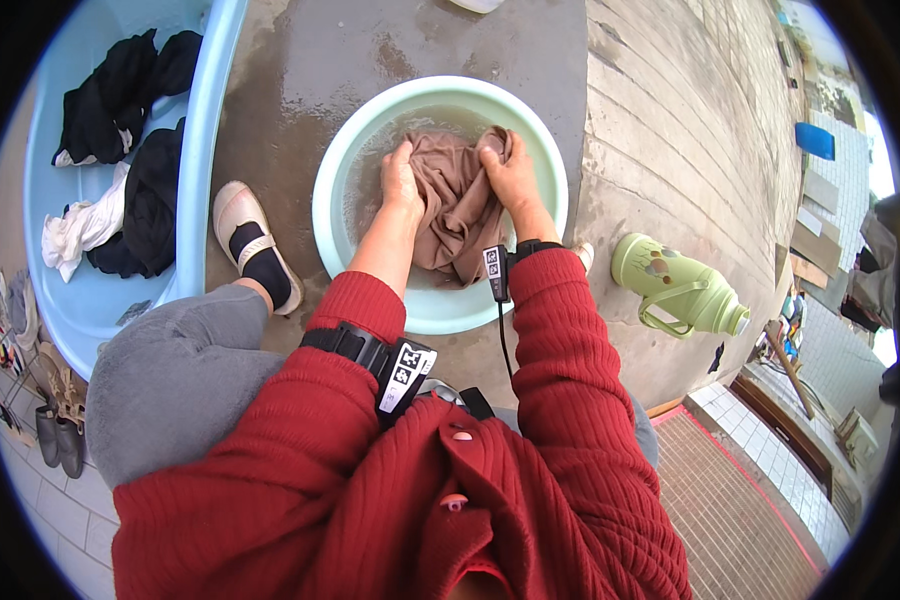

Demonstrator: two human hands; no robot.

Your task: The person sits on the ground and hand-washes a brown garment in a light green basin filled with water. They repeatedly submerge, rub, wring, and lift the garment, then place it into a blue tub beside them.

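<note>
A pale green plastic basin (441, 320) with murky water stands on wet ground in front of me. Brown cloth (454, 196), bunched and wet, lies partly in the water. At its left edge my left hand (402, 180) grips the fabric, thumb on top. My right hand (512, 174) holds a folded part of the same cloth at its upper right, fingers curled round it. The fingertips of both hands are partly hidden by the fabric.
To the left is a large light blue plastic tub (195, 172) with black garments (150, 202) and a white cloth (90, 217). A green thermos flask (671, 281) stands at the right. Shoes (60, 439) sit at the lower left, a ribbed mat (727, 495) at the lower right.
</note>
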